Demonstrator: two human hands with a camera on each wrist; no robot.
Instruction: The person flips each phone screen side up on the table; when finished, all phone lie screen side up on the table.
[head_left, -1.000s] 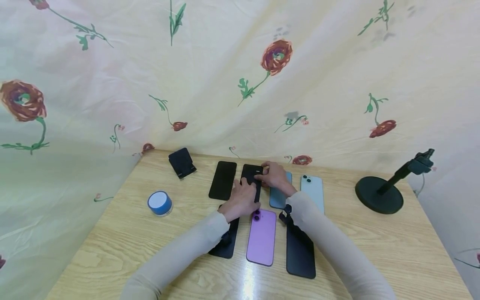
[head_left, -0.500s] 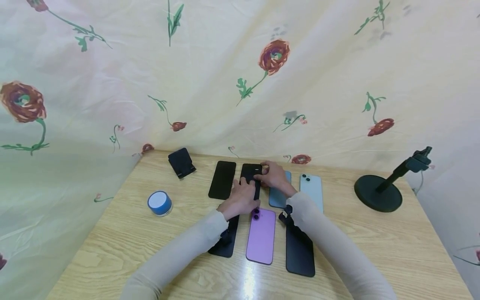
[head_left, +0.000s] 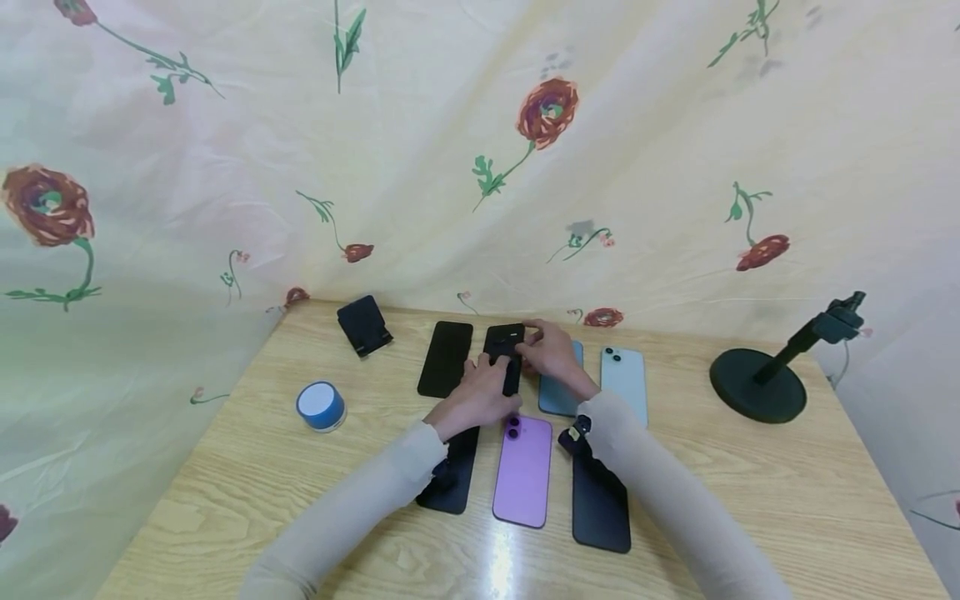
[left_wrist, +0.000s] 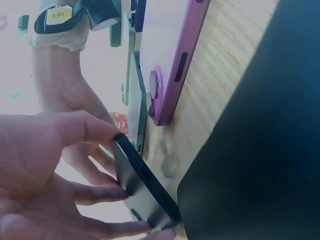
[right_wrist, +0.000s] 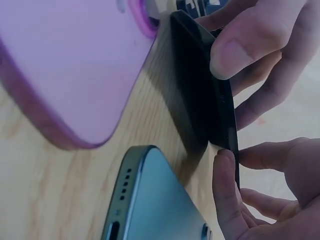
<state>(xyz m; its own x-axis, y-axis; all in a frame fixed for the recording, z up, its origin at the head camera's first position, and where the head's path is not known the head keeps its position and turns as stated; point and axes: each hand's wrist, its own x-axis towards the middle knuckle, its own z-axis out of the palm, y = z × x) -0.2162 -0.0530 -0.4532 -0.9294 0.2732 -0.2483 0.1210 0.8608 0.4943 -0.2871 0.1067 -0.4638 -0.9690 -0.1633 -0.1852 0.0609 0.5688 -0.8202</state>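
Note:
A black phone [head_left: 504,336] is held between both hands at the back middle of the table, its back and camera area facing up. My left hand [head_left: 477,395] grips its near end, thumb on one edge and fingertips along the other side, as the left wrist view shows. At the far right corner, my right hand [head_left: 552,353] pinches the phone's edge between thumb and fingers. In the right wrist view the black phone [right_wrist: 205,80] is tilted, partly raised off the wood. A purple phone [head_left: 522,475] lies just in front of it.
A blue phone [head_left: 558,396] and a light blue phone [head_left: 626,383] lie to the right. Dark phones lie back left [head_left: 446,358], front left [head_left: 456,483] and front right [head_left: 602,512]. A blue-and-white jar [head_left: 320,406], a folded black stand [head_left: 363,325] and a round-based stand [head_left: 757,387] stand outward.
My left hand has shifted slightly toward the left, and more of the black phone's camera area shows. The right hand keeps its hold on the corner. The other phones stay put.

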